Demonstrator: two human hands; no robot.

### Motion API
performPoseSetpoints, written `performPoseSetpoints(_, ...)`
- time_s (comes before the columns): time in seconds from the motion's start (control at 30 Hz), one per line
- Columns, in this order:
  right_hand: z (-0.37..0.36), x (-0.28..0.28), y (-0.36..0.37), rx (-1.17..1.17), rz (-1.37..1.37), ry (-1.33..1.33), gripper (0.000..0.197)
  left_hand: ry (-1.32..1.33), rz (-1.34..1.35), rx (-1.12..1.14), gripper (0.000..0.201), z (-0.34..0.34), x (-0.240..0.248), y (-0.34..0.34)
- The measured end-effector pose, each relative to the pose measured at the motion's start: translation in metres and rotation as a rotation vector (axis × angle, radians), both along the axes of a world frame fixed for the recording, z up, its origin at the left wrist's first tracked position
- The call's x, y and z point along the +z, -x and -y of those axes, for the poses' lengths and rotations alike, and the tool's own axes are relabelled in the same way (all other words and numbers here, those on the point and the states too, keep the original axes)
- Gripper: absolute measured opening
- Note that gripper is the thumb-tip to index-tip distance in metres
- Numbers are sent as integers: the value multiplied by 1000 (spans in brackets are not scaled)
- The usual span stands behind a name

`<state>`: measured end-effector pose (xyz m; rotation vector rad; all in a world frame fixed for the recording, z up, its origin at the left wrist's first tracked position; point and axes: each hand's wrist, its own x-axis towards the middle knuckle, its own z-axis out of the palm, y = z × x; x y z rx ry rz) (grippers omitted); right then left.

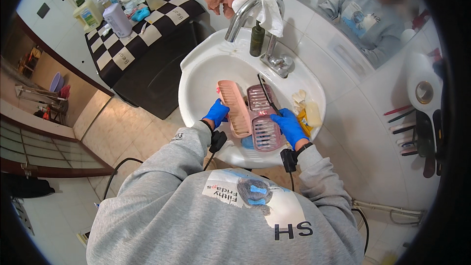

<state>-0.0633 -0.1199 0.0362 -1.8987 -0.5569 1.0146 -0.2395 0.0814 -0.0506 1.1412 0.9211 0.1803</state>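
My left hand (216, 113), in a blue glove, grips the left edge of a pink slotted tray (239, 113), tilted over the white sink basin (196, 76). My right hand (290, 126), also gloved in blue, is closed around a slim black brush (265, 91) that looks like a toothbrush. The brush's far end points up and left, over a mauve slotted tray with two sections (266, 133). This mauve tray lies in the basin to the right of the pink one, against or very near it. Something blue (247, 142) shows partly beneath the trays.
A chrome faucet (241, 18) with a white cloth (267, 14) draped over it rises behind the basin, beside a dark green bottle (256, 39). Yellow packaging and a pale soap bar (313, 114) sit on the right rim. Bottles stand on a checkered-topped cabinet (147, 34) at left.
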Motion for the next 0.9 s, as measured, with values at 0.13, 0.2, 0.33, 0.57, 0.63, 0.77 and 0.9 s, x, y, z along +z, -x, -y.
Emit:
performPoseSetpoints(0.13,-3,-3,3,13,-2,-33,28,-12,-68,11,57,1,2,3)
performPoseSetpoints(0.2,-5,-6,3,28,-3,-69,26,-161,-276,-154,56,-1,8,6)
performPoseSetpoints(0.33,-9,-9,2,38,-25,-120,25,-1177,-564,-217,56,-3,26,15)
performPoseSetpoints(0.57,-32,-11,8,106,-96,-237,24,319,268,-49,58,17,52,-5)
performPoseSetpoints(0.63,-41,-11,9,178,-108,-205,24,359,409,-33,46,27,52,-11)
performPoseSetpoints(0.77,-60,1,-3,255,815,-221,22,263,474,123,36,20,49,-5)
performPoseSetpoints(0.9,-82,29,-30,144,1028,-253,27,203,411,131,36,9,47,7)
